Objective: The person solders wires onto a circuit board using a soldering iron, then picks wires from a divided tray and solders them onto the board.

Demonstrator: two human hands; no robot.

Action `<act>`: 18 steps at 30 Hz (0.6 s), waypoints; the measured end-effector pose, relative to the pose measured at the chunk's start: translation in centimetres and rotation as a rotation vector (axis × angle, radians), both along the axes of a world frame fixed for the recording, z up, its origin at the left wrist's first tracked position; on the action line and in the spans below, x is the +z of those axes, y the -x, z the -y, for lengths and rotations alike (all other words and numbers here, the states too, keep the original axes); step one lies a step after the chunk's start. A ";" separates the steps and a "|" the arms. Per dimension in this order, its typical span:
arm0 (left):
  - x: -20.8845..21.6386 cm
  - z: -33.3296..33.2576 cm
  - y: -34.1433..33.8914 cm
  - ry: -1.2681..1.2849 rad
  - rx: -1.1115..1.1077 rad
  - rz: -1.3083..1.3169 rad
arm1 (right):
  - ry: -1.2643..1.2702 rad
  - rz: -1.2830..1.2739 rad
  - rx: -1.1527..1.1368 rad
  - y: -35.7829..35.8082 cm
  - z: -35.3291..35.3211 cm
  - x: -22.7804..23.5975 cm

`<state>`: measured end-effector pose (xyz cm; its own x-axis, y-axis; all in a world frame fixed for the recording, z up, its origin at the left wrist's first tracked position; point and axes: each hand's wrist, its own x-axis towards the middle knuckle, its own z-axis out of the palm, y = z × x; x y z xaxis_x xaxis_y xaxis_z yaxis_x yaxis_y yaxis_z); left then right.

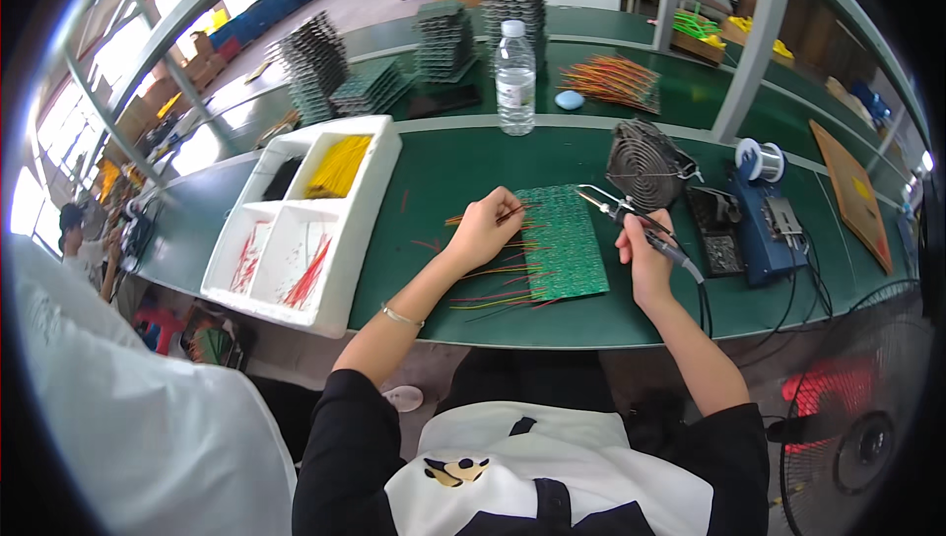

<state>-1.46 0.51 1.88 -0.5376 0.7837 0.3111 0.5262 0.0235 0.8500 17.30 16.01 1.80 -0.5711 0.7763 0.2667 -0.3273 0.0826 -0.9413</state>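
While the left hand pinches a few wires, the right hand grips a soldering iron.

Head view: green circuit board flat on the bench, jutting wires along its left side. Left fingertips together on their wires near the upper left edge; right fingers closed round the handle, tip by the upper right corner, contact uncertain. Likely step: soldering wires; next move probably calls for steadying a wire end under the tip. White foam tray, four compartments: black pieces upper left, yellow wires upper right, red wires in both lower ones.
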 end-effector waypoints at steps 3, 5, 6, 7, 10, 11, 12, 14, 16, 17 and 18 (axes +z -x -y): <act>-0.5 0.2 -1.0 0.102 -0.048 -0.089 | 0.001 -0.011 -0.002 -0.5 0.1 -0.1; 0.1 0.3 -1.8 0.144 -0.060 -0.142 | -0.005 -0.018 0.009 -0.7 0.1 -0.3; 0.2 0.3 -2.0 0.193 -0.061 -0.199 | -0.017 -0.014 0.014 -0.9 0.1 -0.3; 0.1 0.4 -2.0 0.191 -0.070 -0.192 | -0.018 -0.005 0.005 -0.9 0.2 -0.4; -0.2 0.5 -1.5 0.120 -0.020 -0.273 | 0.014 0.011 -0.001 -0.5 0.1 -0.4; -0.3 0.4 -1.4 0.090 -0.012 -0.273 | 0.006 -0.014 -0.002 -0.4 0.0 -0.4; -0.5 0.3 -1.2 0.061 -0.004 -0.272 | -0.001 -0.037 -0.002 -0.4 -0.2 -0.5; -0.5 0.2 -0.5 0.099 0.011 -0.236 | -0.008 -0.035 0.003 -0.2 -0.4 -0.6; -0.6 0.2 -0.2 0.116 0.014 -0.230 | 0.023 -0.027 0.013 -0.2 -0.3 -0.3; -0.4 0.2 -0.2 0.130 0.015 -0.218 | 0.020 -0.014 0.011 -0.2 -0.2 -0.1; -0.3 0.2 -0.3 0.132 0.013 -0.210 | 0.022 -0.006 0.009 -0.1 -0.2 -0.2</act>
